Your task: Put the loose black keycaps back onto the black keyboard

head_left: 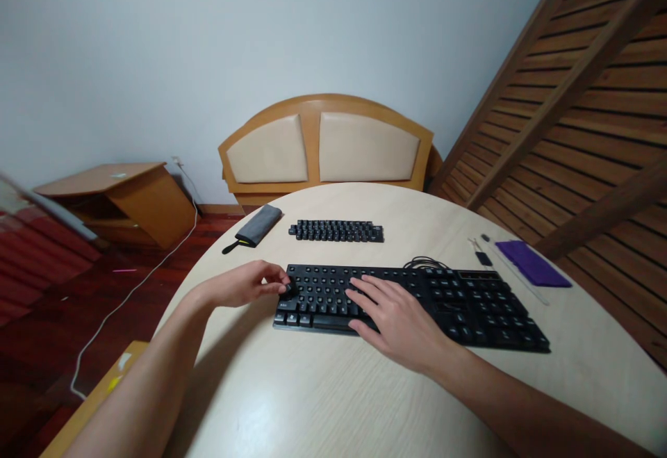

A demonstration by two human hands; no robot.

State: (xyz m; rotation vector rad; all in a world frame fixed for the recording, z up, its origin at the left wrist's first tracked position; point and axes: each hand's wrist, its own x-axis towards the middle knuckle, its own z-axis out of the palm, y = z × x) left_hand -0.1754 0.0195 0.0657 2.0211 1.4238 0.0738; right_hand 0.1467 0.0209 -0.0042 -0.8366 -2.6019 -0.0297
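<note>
A black keyboard (pixel 500 312) lies on the round table, with many keycaps off its left and middle part, leaving bare key stems. Its bottom row and right side still carry caps. At its left edge, my left hand (pixel 263 283) pinches a black keycap (pixel 286 290) between thumb and fingertips, over or on the Caps Lock area. My right hand (pixel 396 315) rests open across the keyboard's middle, fingers spread, hiding some keys beneath. Behind the keyboard, removed black keycaps (pixel 336 231) sit in neat rows.
A grey pouch (pixel 262 224) lies at the back left of the table (pixel 292 395). To the right are a purple cloth (pixel 534 263), a thin white stick (pixel 518 274) and a small black-ended tool (pixel 482 257). A coiled cable (pixel 424 262) lies behind the keyboard.
</note>
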